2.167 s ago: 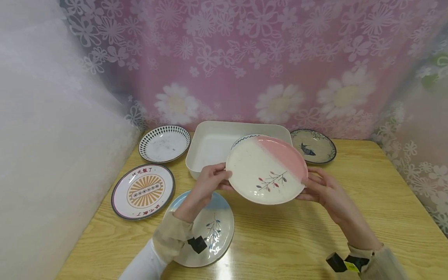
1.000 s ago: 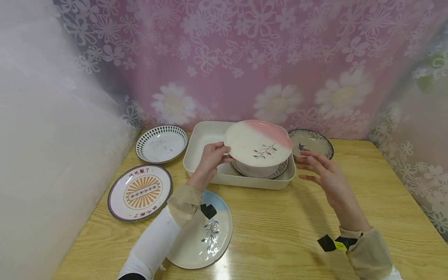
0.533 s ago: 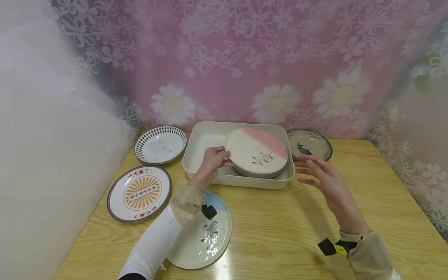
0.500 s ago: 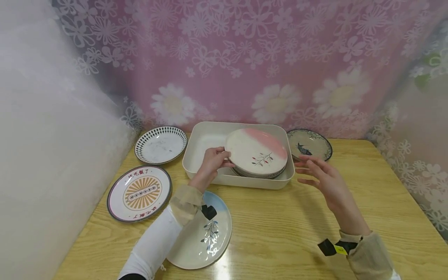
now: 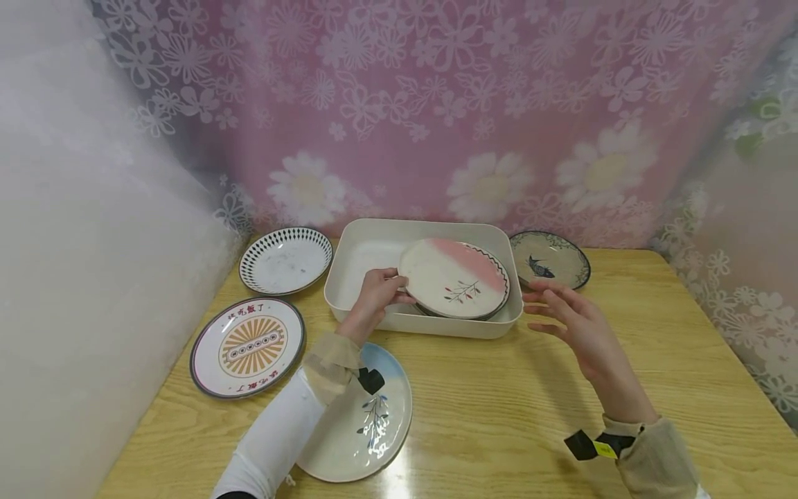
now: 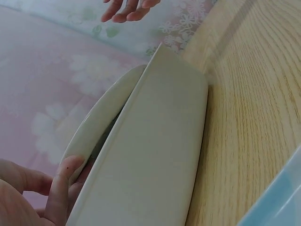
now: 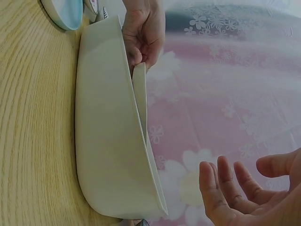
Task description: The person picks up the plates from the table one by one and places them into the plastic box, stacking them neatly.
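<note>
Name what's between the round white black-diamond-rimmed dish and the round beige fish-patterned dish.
The head view shows an off-white rectangular bin with plates.

Passage into the white bin at back left, pink-and-cream plate in the way at right.

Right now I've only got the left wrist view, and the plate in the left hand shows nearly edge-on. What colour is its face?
Observer: From the head view, the plate is part cream, part pink on top.
Operator: Anything under it in the box?
Observer: Yes, the zigzag rim of another dish shows past its right edge.
Operator: And what sits off the right end of the box?
Observer: A beige dish with a painted fish, on the table.
</note>
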Demonstrator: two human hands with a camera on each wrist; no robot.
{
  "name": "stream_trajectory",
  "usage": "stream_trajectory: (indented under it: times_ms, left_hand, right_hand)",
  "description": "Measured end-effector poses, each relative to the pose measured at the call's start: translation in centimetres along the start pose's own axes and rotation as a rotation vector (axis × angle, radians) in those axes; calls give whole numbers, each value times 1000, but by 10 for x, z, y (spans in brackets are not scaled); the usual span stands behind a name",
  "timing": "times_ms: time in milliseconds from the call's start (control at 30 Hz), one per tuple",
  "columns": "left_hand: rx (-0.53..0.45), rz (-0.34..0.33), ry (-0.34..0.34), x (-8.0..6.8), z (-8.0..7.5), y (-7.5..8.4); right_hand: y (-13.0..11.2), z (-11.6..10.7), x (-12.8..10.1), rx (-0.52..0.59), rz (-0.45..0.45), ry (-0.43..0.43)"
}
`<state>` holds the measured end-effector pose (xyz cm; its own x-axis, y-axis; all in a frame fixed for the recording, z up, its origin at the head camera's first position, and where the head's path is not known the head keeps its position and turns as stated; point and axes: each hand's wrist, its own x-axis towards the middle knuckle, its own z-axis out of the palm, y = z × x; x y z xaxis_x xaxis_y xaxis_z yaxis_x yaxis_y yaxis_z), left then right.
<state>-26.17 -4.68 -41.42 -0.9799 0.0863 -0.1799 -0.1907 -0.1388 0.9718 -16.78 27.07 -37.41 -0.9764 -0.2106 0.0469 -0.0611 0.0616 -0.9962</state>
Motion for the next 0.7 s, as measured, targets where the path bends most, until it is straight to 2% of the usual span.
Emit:
stream_trajectory:
  times_ms: [167,500,700]
  left_hand:
    - [7,-11,-2,2,-1,-1]
    - [19,-24,-7,7,-1,-4]
    - [39,-76,-80,11,-5,-1]
  right_hand:
    - [2,1,0,22,3,-3]
    - [5,1,-2,-20,22,6]
    - [6,0,-2,-25,12,-3]
